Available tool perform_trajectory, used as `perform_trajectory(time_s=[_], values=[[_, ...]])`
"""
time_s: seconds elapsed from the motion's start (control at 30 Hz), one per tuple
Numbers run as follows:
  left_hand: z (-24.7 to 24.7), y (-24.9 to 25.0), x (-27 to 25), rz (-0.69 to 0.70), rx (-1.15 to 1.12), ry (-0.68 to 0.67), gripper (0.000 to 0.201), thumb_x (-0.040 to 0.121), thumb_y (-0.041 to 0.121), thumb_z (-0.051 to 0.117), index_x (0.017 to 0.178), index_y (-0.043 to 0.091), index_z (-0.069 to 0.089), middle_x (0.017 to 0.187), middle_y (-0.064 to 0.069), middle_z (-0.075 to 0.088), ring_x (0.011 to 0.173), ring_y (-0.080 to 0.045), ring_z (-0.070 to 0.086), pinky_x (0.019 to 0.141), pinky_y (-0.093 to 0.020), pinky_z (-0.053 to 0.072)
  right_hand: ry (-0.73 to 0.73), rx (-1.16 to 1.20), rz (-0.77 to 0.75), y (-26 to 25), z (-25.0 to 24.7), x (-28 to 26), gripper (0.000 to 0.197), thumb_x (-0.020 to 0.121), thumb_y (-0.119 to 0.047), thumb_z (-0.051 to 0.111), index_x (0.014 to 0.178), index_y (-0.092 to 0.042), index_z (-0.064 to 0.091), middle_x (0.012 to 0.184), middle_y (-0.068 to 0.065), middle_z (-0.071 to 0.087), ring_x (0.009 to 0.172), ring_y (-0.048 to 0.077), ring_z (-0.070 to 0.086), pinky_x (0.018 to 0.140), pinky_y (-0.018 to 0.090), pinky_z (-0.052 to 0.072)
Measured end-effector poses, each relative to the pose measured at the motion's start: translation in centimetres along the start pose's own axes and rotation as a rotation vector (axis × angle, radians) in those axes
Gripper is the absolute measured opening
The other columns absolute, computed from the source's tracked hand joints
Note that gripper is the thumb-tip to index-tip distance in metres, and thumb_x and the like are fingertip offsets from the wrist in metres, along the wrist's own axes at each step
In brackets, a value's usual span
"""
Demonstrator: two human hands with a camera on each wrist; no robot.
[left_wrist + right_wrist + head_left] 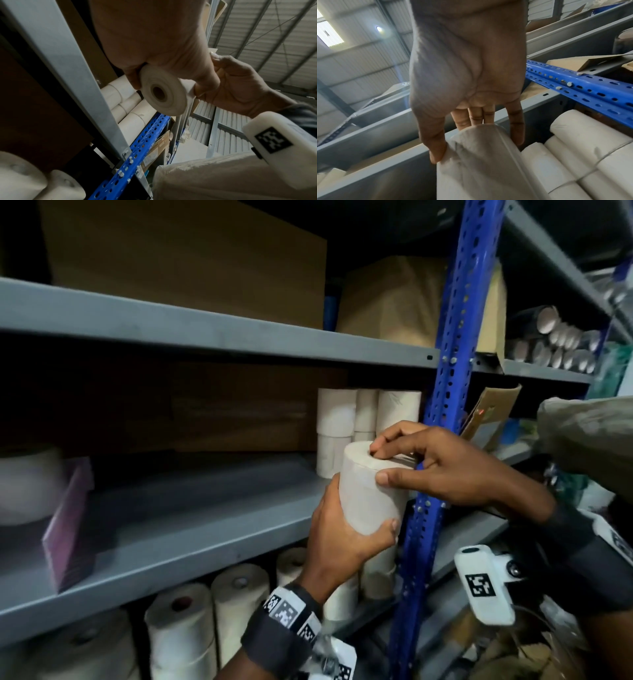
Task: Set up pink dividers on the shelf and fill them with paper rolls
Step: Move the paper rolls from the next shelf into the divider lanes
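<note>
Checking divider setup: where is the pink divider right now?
In the head view the flat pink divider stands at the far left of the grey metal middle shelf, beside a blurred white roll.

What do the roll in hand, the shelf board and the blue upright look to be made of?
Roll: matte white wound paper with what looks like a card core; layered end rings show.
Shelf board: likely grey painted sheet metal, smooth with a folded front edge.
Blue upright: blue painted slotted steel angle, bolted.

Dim storeroom; grey racking [212, 337], seemingly corrugated walls [228, 140].
</note>
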State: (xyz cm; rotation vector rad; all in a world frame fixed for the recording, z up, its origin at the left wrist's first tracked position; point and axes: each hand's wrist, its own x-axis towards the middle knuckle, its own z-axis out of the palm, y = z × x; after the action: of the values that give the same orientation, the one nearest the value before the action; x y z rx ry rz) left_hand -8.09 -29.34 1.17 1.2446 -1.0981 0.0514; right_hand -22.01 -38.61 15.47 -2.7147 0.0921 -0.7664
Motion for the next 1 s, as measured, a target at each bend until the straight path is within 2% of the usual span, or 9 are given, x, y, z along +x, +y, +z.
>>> perform_trajectory(time_s=[0.07,0.13,0.27,0.4,0.5,0.63,0.77,0.87,1.0], values=[[-1.0,1.3,-2.0,0.010,0.000,0.038,0.078,0.061,0.047,0.084,0.129,0.052,0.047,0.121,0.018,0.066,0.107,-0.004,0.066,0.084,-0.034,0.059,0.001,0.035,-0.020,-1.7,0.4,-0.9,0.035,0.076,-0.039,0.076,0.106,-0.021,0.074,0.115,-0.016,0.060,0.109,0.004,0.060,0.096,0.040,0.051],[-2.2,2.8,-4.1,0.005,0.009,0.073,0.081,0.060,0.048,0.084,0.131,0.052,0.046,0.124,0.015,0.066,0.109,-0.008,0.066,0.085,-0.042,0.059,-0.002,0.078,-0.048,-3.5,0.9,-1.8,0.039,0.073,-0.043,0.076,0.107,-0.022,0.074,0.117,-0.015,0.059,0.113,0.002,0.057,0.099,0.036,0.049],[-4.9,5.6,-8.2,0.003,0.080,0.161,0.084,0.059,0.050,0.083,0.135,0.047,0.047,0.124,0.019,0.066,0.109,-0.005,0.066,0.083,-0.040,0.060,-0.037,0.118,-0.119,-7.0,2.1,-3.5,0.047,0.068,-0.052,0.071,0.108,-0.027,0.073,0.126,-0.014,0.055,0.120,-0.002,0.051,0.105,0.031,0.044],[-7.9,8.1,-12.1,-0.008,0.106,0.210,0.084,0.062,0.041,0.085,0.138,0.039,0.048,0.126,0.011,0.067,0.110,-0.013,0.068,0.083,-0.047,0.060,-0.131,0.117,-0.186,-10.6,3.4,-4.6,0.054,0.068,-0.061,0.068,0.115,-0.034,0.069,0.133,-0.020,0.049,0.126,-0.004,0.045,0.106,0.031,0.043],[-10.3,9.9,-14.4,0.031,0.169,0.261,0.082,0.065,0.038,0.086,0.138,0.039,0.049,0.125,0.012,0.066,0.108,-0.012,0.068,0.081,-0.042,0.061,-0.166,0.116,-0.245,-13.0,4.3,-5.0,0.058,0.068,-0.066,0.066,0.118,-0.036,0.067,0.134,-0.025,0.047,0.128,-0.005,0.041,0.108,0.034,0.041],[-13.8,11.8,-17.1,0.057,0.252,0.320,0.082,0.066,0.037,0.088,0.138,0.040,0.048,0.127,0.015,0.065,0.110,-0.012,0.067,0.080,-0.038,0.061,-0.218,0.129,-0.316,-16.7,5.9,-4.9,0.060,0.067,-0.067,0.065,0.119,-0.038,0.064,0.136,-0.027,0.045,0.129,-0.008,0.037,0.107,0.030,0.040],[-17.5,12.8,-19.2,0.053,0.298,0.372,0.084,0.067,0.035,0.089,0.140,0.038,0.047,0.129,0.012,0.063,0.114,-0.015,0.066,0.083,-0.042,0.061,-0.253,0.151,-0.378,-20.2,7.8,-4.2,0.060,0.068,-0.066,0.067,0.121,-0.039,0.063,0.138,-0.028,0.041,0.129,-0.012,0.035,0.106,0.023,0.039],[-20.9,13.5,-21.0,0.033,0.328,0.396,0.090,0.068,0.032,0.088,0.146,0.032,0.045,0.132,0.008,0.063,0.116,-0.018,0.066,0.084,-0.044,0.061,-0.279,0.189,-0.408,-23.2,9.9,-3.4,0.062,0.068,-0.065,0.068,0.123,-0.036,0.063,0.141,-0.027,0.040,0.128,-0.010,0.038,0.105,0.024,0.041],[-25.5,14.3,-23.3,0.027,0.365,0.433,0.089,0.067,0.030,0.088,0.146,0.030,0.046,0.131,0.006,0.064,0.115,-0.019,0.067,0.084,-0.043,0.061,-0.277,0.267,-0.471,-27.2,13.0,-2.9,0.055,0.073,-0.053,0.075,0.122,-0.030,0.066,0.139,-0.024,0.043,0.127,-0.009,0.042,0.101,0.018,0.044]])
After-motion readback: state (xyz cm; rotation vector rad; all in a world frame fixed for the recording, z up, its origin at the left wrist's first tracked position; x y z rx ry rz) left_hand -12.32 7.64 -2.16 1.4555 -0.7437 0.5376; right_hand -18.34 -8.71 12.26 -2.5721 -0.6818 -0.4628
